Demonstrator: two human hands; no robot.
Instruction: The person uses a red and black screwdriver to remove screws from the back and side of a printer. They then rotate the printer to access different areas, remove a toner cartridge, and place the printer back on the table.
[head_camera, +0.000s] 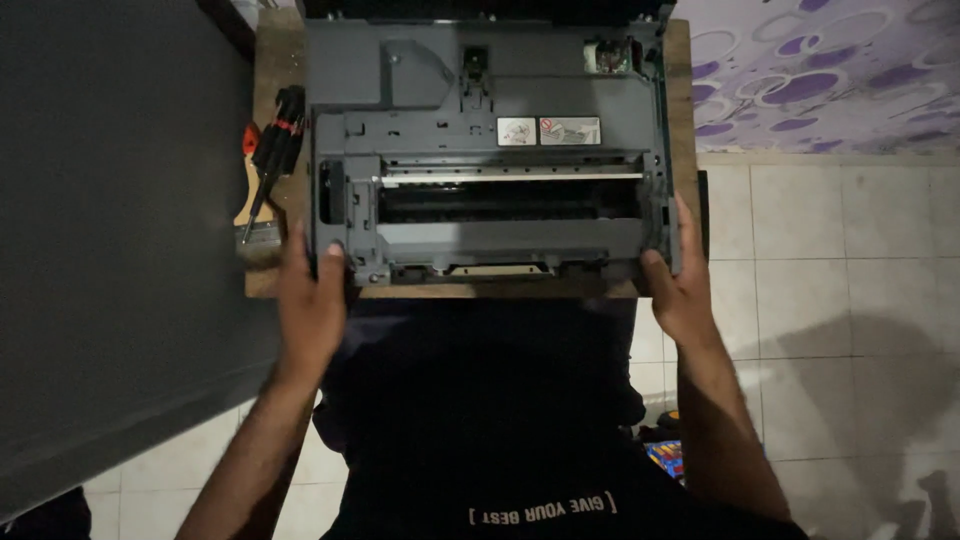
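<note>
A grey opened-up printer body (490, 150) lies on a small wooden table (270, 70), its inner rollers and a metal bar showing. My left hand (310, 295) grips the printer's near left corner, thumb on top. My right hand (680, 280) clasps the near right corner, fingers along its side. Both hands hold the printer at the table's front edge.
Screwdrivers with black and red handles (278, 135) and a paintbrush (255, 215) lie on the table left of the printer. A dark grey surface (110, 220) fills the left. White floor tiles (830, 280) and a purple patterned wall (820, 70) are on the right.
</note>
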